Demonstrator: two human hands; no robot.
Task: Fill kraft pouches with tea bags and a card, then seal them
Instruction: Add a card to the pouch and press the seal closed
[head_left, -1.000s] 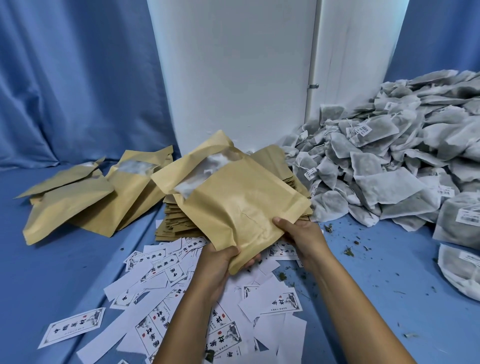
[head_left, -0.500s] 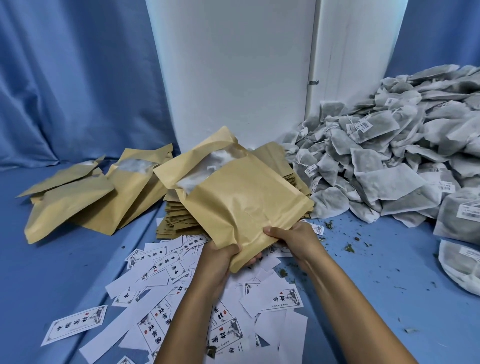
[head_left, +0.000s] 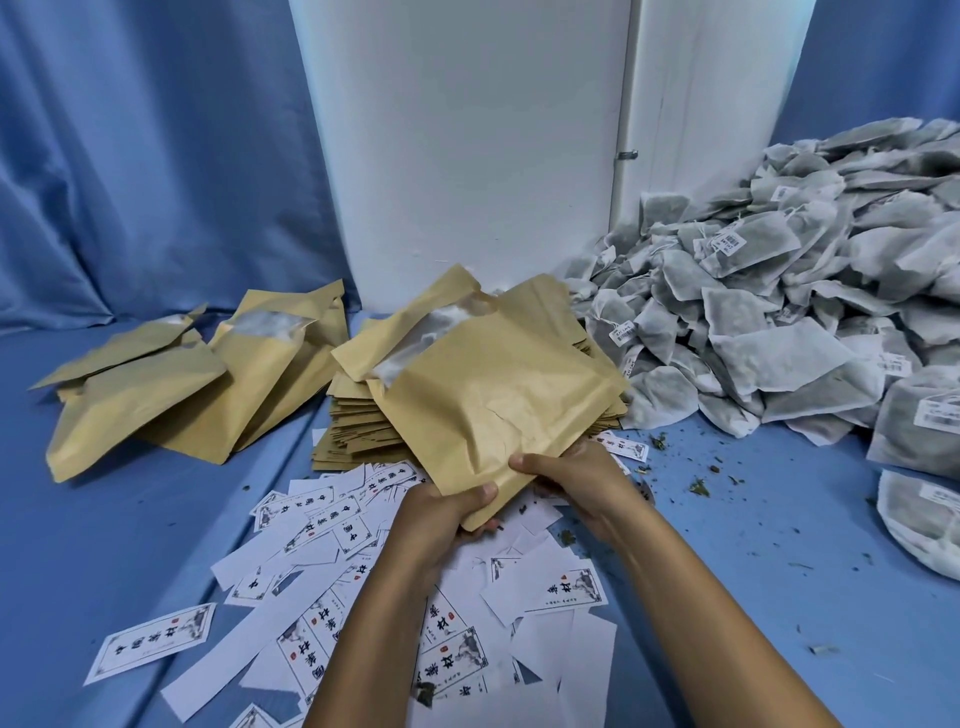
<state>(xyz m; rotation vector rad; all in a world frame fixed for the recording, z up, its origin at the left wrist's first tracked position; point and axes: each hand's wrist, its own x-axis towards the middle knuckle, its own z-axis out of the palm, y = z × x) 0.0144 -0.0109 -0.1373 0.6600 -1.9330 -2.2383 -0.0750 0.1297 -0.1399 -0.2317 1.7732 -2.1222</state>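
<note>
Left hand (head_left: 447, 512) and right hand (head_left: 576, 475): fingers curled, gripping near end of brown pouch (head_left: 493, 400). Pouch tilted up, far mouth gaping, pale contents inside, unidentifiable.

Taking the kraft pouch (head_left: 498, 395) at centre as landmark: the white cards (head_left: 332, 512) strewn below it carry large black Chinese characters, a small red seal and a framed border. On the single card (head_left: 150, 644) far below-left of it, 中 and 茶 can be made out. The tea bags to its right bear white barcode labels (head_left: 730, 241), whose print is too small to read.
</note>
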